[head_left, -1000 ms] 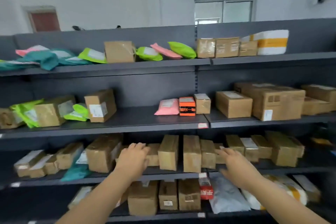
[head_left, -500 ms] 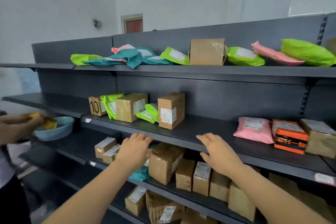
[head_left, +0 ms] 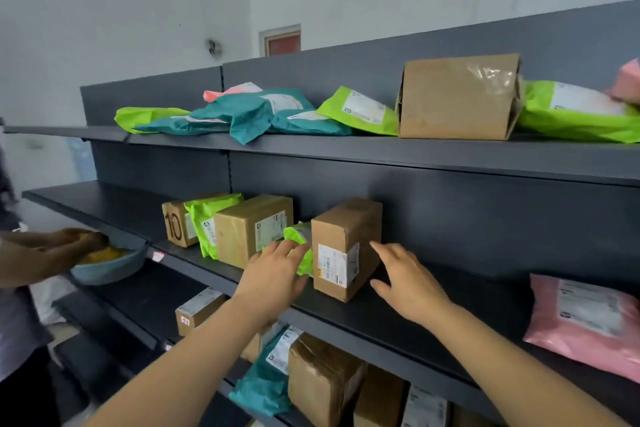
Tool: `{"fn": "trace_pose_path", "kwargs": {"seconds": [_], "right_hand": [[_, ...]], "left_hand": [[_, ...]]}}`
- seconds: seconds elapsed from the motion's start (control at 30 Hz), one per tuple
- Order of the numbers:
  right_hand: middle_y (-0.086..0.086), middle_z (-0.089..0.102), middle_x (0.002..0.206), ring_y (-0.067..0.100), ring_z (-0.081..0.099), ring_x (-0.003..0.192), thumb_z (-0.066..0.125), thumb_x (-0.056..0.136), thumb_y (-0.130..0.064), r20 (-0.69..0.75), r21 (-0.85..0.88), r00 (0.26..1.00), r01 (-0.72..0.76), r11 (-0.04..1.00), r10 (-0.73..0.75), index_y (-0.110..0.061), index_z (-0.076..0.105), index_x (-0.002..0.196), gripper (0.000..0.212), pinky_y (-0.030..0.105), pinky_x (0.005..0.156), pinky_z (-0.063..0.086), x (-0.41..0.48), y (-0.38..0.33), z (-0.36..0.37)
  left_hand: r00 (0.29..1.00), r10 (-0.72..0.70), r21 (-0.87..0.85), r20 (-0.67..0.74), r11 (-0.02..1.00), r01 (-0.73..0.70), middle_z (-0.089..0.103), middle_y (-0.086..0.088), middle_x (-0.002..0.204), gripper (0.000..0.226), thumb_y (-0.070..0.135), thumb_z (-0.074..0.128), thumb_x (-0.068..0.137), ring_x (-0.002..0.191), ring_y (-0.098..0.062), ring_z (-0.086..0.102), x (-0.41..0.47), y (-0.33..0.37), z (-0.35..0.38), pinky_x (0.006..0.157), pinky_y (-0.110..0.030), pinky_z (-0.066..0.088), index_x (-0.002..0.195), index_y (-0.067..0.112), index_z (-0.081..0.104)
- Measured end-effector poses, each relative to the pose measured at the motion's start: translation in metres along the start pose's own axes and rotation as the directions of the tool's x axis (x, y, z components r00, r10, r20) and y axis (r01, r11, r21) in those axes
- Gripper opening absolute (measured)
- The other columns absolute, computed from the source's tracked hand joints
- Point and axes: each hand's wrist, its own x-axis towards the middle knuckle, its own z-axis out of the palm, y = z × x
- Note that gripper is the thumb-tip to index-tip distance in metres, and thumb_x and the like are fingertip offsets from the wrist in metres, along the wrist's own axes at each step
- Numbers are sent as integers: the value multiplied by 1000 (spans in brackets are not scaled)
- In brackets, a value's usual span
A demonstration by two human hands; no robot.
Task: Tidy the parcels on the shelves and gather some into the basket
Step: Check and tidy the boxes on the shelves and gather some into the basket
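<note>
Head view: box was stood upright near front edge of shelf, flanked by left hand and right hand, fingers spread, nothing gripped. Risk judged: box toppled off if squeezed unevenly.

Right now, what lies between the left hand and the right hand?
In the head view, a brown box stands between the left hand and the right hand, with a green bag beside it, at the left hand's fingertips.
</note>
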Motion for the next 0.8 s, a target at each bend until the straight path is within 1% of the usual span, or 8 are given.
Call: {"fn": "trace_pose_path", "kwargs": {"seconds": [0.13, 0.27, 0.33, 0.4, 0.47, 0.6, 0.73, 0.8], "right_hand": [[-5, 15, 154, 17, 25, 140, 55, 94, -31, -29, 35, 999, -29, 999, 30, -29, 7, 151, 74, 33, 108, 36, 28, -5, 12], [-7, 13, 153, 16, 27, 138, 58, 92, -31, -77, 75, 995, -65, 995, 70, -31, 5, 151, 79, 32, 107, 37, 52, -9, 20], [-8, 14, 152, 15, 27, 137, 61, 91, -34, -98, 108, 991, -79, 991, 89, -32, 6, 151, 81, 33, 108, 36, 63, -14, 23], [-8, 13, 152, 15, 25, 138, 62, 89, -37, -103, 125, 990, -87, 988, 100, -33, 10, 151, 80, 34, 110, 34, 74, -19, 27], [-8, 13, 152, 15, 24, 139, 62, 89, -37, -87, 120, 989, -111, 987, 122, -31, 20, 149, 74, 33, 111, 31, 83, -23, 31], [-5, 26, 147, 15, 34, 133, 63, 89, -32, -124, 132, 975, -169, 977, 186, -22, 37, 143, 62, 30, 109, 32, 92, -30, 37], [-4, 40, 132, 12, 45, 120, 66, 86, -33, -193, 132, 953, -209, 969, 232, -18, 49, 134, 53, 22, 101, 35, 97, -35, 36], [-4, 40, 131, 10, 44, 120, 68, 86, -28, -191, 139, 953, -210, 968, 234, -18, 50, 134, 53, 16, 99, 31, 95, -35, 38]], "left_hand": [[998, 43, -110, -52, 993, -49, 33, 3, 146, 62, 48, 47, 93, 132, -22, 34, 46, -8, 11, 104, -40, 40, 147, 28, 23], [990, 114, -285, -77, 949, -132, 30, 1, 147, 67, 53, 49, 90, 131, -26, 32, 86, -7, 24, 108, -36, 31, 147, 30, 24], [984, 167, -343, -54, 923, -176, 30, 0, 147, 65, 57, 48, 89, 131, -28, 33, 104, -8, 33, 107, -37, 30, 146, 31, 28], [975, 223, -402, 4, 893, -202, 32, 0, 147, 65, 60, 46, 88, 130, -27, 37, 120, -13, 42, 106, -37, 33, 144, 29, 35], [960, 279, -491, 19, 839, -234, 35, 0, 144, 61, 58, 46, 89, 126, -22, 44, 134, -19, 50, 104, -34, 38, 141, 26, 41], [921, 379, -596, -89, 721, -354, 49, 0, 131, 46, 46, 48, 93, 120, -17, 49, 152, -32, 62, 102, -29, 37, 130, 20, 55], [920, 362, -686, -148, 633, -359, 56, -2, 125, 37, 38, 44, 97, 117, -18, 53, 158, -40, 69, 101, -31, 38, 121, 17, 63], [922, 357, -704, -150, 616, -353, 54, 2, 125, 41, 45, 46, 95, 116, -16, 52, 155, -41, 70, 99, -31, 40, 122, 19, 61]]}}
